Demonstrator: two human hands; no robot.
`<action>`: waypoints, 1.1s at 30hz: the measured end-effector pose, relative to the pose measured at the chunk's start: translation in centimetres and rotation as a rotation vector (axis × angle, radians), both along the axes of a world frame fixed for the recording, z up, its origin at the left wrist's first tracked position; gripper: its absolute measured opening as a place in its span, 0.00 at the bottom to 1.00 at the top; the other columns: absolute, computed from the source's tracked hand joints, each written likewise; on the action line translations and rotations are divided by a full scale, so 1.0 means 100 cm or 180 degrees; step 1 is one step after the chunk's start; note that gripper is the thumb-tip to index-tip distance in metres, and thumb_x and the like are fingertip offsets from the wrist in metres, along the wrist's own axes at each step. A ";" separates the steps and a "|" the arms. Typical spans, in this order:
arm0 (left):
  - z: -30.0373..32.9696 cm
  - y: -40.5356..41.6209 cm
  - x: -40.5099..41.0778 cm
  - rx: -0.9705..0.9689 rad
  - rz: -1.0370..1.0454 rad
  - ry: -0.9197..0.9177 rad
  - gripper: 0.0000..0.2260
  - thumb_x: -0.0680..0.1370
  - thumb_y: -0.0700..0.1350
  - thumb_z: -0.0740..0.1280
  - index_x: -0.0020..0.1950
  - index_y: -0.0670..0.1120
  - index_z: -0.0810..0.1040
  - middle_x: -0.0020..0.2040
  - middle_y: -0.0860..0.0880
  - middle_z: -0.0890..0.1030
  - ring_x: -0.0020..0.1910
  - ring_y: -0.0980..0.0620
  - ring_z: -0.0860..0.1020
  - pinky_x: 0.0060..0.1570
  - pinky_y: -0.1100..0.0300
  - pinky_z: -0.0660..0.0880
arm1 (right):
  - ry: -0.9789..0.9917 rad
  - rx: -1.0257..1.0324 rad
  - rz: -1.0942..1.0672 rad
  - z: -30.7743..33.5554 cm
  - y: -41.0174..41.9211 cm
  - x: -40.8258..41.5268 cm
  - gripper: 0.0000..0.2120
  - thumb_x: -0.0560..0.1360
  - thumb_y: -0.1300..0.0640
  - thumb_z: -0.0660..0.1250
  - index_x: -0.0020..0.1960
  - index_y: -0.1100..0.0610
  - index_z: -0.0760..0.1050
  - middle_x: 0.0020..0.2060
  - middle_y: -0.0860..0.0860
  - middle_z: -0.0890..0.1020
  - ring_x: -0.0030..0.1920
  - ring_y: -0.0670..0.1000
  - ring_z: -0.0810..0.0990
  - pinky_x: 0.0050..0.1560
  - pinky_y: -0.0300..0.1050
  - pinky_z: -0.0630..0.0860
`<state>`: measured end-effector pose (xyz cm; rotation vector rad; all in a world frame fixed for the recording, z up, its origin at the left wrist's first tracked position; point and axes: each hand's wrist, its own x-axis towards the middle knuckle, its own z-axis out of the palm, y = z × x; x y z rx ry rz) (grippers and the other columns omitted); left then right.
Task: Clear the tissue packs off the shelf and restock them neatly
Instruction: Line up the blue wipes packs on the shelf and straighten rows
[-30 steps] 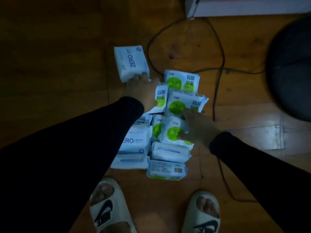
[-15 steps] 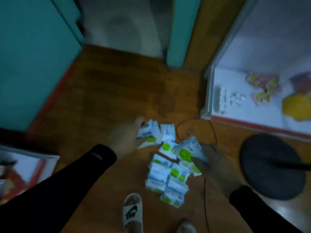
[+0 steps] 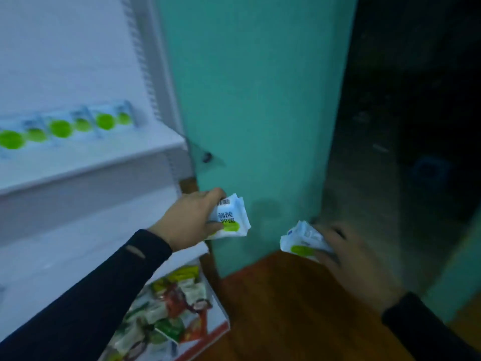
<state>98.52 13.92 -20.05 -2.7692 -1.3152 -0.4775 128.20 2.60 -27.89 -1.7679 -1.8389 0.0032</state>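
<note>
Head view: the left hand point(image 3: 192, 220), arm stretched forward beside the white shelf point(image 3: 86, 162), has its fingers curled round a tissue pack point(image 3: 230, 221). The right hand point(image 3: 346, 254), blurred and lower, grips more packs point(image 3: 302, 242) above the wood floor point(image 3: 286, 308). A row of packs point(image 3: 65, 127) stands on the shelf

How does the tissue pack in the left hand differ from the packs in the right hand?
The white, green-dotted tissue pack in the left hand is sharp, with its barcode and print readable; the white packs in the right hand are blurred. The left one is higher and nearer the white shelf. Both hands grip their packs.
</note>
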 end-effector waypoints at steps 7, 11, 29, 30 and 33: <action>0.105 0.036 -0.174 0.0752 0.0859 0.0013 0.21 0.73 0.52 0.70 0.62 0.48 0.69 0.52 0.46 0.78 0.51 0.42 0.76 0.48 0.52 0.70 | -0.0304 0.0714 0.1111 0.120 0.133 -0.149 0.24 0.69 0.57 0.71 0.64 0.53 0.72 0.51 0.51 0.74 0.49 0.55 0.77 0.51 0.47 0.74; 0.130 0.072 -0.255 0.0910 0.1081 0.0001 0.21 0.73 0.52 0.71 0.63 0.48 0.70 0.53 0.46 0.78 0.50 0.42 0.76 0.48 0.51 0.72 | -0.0380 0.0973 0.1388 0.161 0.202 -0.232 0.23 0.70 0.53 0.67 0.64 0.56 0.73 0.51 0.53 0.75 0.51 0.56 0.77 0.54 0.51 0.74; 0.110 0.241 -0.307 0.0426 0.1606 0.0415 0.29 0.75 0.46 0.64 0.75 0.54 0.58 0.62 0.46 0.71 0.62 0.44 0.69 0.62 0.51 0.66 | -0.1236 0.0471 0.1835 0.176 0.415 -0.350 0.31 0.76 0.48 0.65 0.76 0.49 0.59 0.66 0.50 0.70 0.67 0.53 0.66 0.68 0.46 0.59; 0.109 0.243 -0.308 0.0373 0.1632 0.0393 0.30 0.76 0.46 0.64 0.75 0.54 0.56 0.62 0.46 0.71 0.62 0.44 0.68 0.61 0.51 0.67 | -0.1256 0.0398 0.1915 0.176 0.422 -0.349 0.32 0.76 0.48 0.66 0.76 0.48 0.56 0.68 0.50 0.69 0.68 0.52 0.65 0.69 0.44 0.59; 0.110 0.245 -0.308 0.0229 0.1649 0.0304 0.31 0.77 0.45 0.63 0.77 0.55 0.53 0.62 0.46 0.70 0.62 0.45 0.67 0.57 0.53 0.69 | -0.1210 0.0282 0.2170 0.179 0.438 -0.350 0.33 0.76 0.49 0.66 0.77 0.47 0.54 0.69 0.50 0.67 0.68 0.52 0.64 0.67 0.46 0.63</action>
